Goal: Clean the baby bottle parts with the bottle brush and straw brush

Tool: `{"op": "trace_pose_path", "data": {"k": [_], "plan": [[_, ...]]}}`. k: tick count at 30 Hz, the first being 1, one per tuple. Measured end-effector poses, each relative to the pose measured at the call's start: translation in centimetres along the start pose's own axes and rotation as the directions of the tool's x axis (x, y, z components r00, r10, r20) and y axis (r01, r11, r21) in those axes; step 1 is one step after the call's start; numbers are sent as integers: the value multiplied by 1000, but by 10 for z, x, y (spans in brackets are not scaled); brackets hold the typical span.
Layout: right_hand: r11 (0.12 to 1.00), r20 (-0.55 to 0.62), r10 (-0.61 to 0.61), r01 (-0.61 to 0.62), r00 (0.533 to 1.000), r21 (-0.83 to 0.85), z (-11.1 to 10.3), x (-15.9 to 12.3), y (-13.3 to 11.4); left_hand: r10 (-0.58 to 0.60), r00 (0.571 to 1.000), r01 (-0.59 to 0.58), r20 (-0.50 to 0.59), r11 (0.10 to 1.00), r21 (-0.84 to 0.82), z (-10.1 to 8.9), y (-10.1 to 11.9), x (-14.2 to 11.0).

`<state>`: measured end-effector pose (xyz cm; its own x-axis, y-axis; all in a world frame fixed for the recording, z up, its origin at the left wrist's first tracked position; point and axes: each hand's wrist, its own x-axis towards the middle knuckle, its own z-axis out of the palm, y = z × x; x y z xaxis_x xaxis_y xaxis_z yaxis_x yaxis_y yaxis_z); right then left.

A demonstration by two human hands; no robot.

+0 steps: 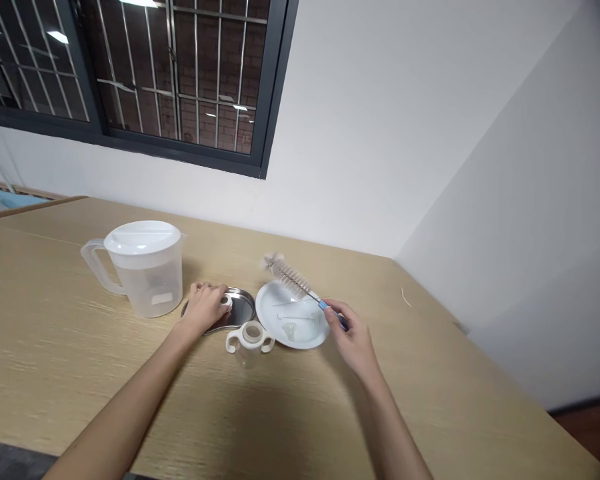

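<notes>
My right hand [354,337] is closed around the blue handle of a bottle brush [291,275]. Its pale bristles point up and left above a white plate [265,313]. On the plate lie thin clear pieces and a small translucent nipple-like piece [289,331]. My left hand [207,307] reaches over a shiny metal kidney-shaped tray [243,311], its fingers closed on a small white round piece [227,302], partly hidden by the hand. Between the hands, nearer to me, a clear baby bottle [250,353] with a white two-handled collar stands upright, open at the top.
A translucent lidded pitcher [147,270] stands left of the tray, its handle facing left. A thin white strip [405,297] lies on the wooden table [300,413] at the right. White walls and a barred window [180,80] rise behind the table.
</notes>
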<state>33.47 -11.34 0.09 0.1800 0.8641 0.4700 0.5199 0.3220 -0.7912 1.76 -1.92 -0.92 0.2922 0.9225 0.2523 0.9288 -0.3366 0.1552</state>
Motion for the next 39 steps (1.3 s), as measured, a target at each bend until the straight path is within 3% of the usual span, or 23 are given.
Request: {"op": "trace_pose_path", "data": {"k": [11,16,19,23,26,29,34,39], "plan": [[1000,-39,-3,3,999,-22,-3,1,3,-3,998,0,-69,999,-43,1,4,-1],[998,-186,43,-52,982,-42,-9,6,13,-30,982,4,-185,990,-137,-19,15,3],[996,-294,78,-89,953,-25,-15,9,19,16,979,-62,-203,973,-223,-37,30,11],[993,-446,106,-120,889,-4,-22,12,26,232,973,-215,11,918,-334,-55,66,24],[993,-492,106,-116,864,10,-25,14,28,349,906,-275,238,915,-294,-55,97,35],[994,-498,107,-106,861,30,-26,14,28,352,857,-296,376,934,-198,-46,123,49],[993,-500,117,-108,858,46,-28,14,28,292,845,-297,448,953,-62,-34,151,67],[993,-489,120,-108,864,54,-29,14,25,250,805,-304,538,952,13,-27,168,71]]}}
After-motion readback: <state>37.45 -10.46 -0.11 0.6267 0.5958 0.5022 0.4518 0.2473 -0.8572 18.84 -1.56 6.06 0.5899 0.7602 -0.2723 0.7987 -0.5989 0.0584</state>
